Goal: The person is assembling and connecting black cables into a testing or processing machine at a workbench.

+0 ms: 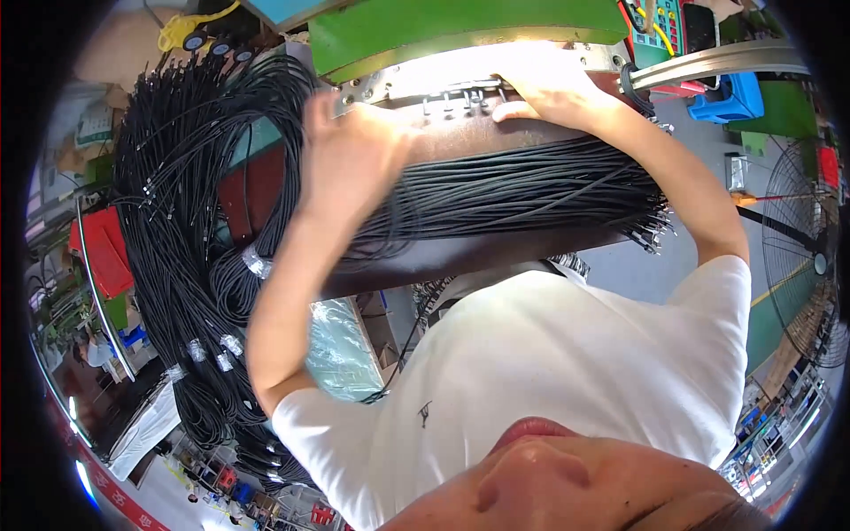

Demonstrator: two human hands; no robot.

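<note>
My left hand (354, 150) is smeared by motion beside the left end of a brightly lit metal fixture (376, 91); its fingers cannot be made out. My right hand (558, 96) reaches to the fixture's right part, thumb stretched out and apart from the fingers, whose tips are partly lost in glare. Nothing shows held in it. Between the hands, a row of small metal pins (467, 100) stands along the fixture's near edge. Just below lies a thick bundle of black cables (522, 190) across a brown work surface, their metal-tipped ends pointing right.
More black cables (168, 248) hang in a large mass at the left, some tied with clear wrap. A green machine part (469, 35) overhangs the fixture. To the right are a metal rail (717, 64), a blue plastic stool (730, 97) and a caged fan (801, 248).
</note>
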